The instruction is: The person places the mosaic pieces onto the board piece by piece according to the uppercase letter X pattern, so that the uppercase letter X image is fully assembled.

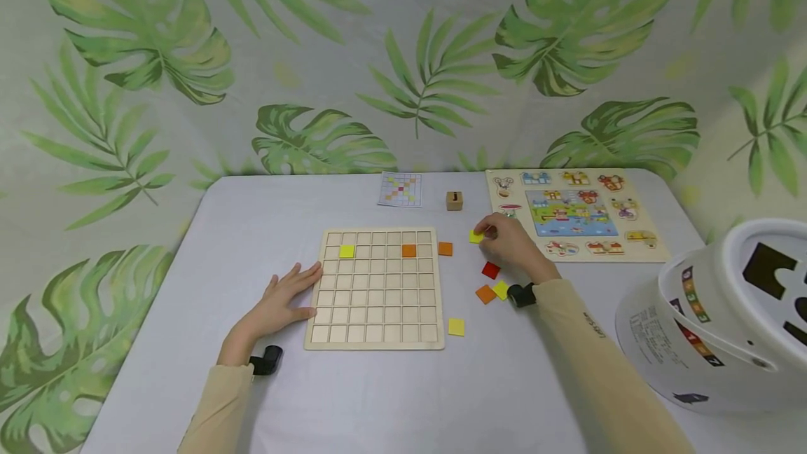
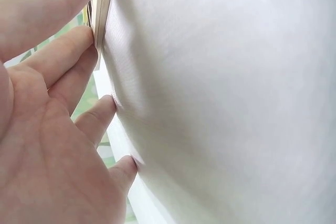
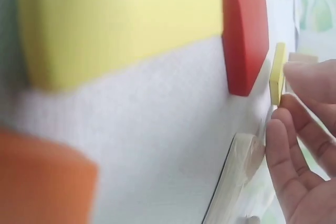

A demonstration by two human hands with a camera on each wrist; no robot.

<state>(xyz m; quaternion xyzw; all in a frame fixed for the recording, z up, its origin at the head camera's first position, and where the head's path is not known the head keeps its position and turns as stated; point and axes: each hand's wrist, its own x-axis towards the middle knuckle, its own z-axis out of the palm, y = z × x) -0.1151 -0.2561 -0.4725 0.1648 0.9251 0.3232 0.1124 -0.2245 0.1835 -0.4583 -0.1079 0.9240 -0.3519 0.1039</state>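
Note:
A wooden grid board [image 1: 376,289] lies in the middle of the white table, with a yellow tile [image 1: 347,251] and an orange tile [image 1: 409,251] in its second row. My left hand [image 1: 286,298] lies flat on the table, its straight fingers [image 2: 68,56] touching the board's left edge [image 2: 104,3]. My right hand [image 1: 507,240] pinches a small yellow tile [image 1: 476,236] [image 3: 277,73] just right of the board. Loose tiles lie near it: an orange one [image 1: 445,249], a red one [image 1: 490,270] [image 3: 244,30], an orange one [image 1: 485,293], a yellow one [image 1: 501,290] and a yellow one [image 1: 457,327].
A pattern card [image 1: 400,189] and a small wooden cube [image 1: 454,200] lie at the back of the table. A wooden animal puzzle board [image 1: 574,214] sits at the back right. A white bucket-like container [image 1: 719,321] stands at the right edge. A leaf-printed backdrop surrounds the table.

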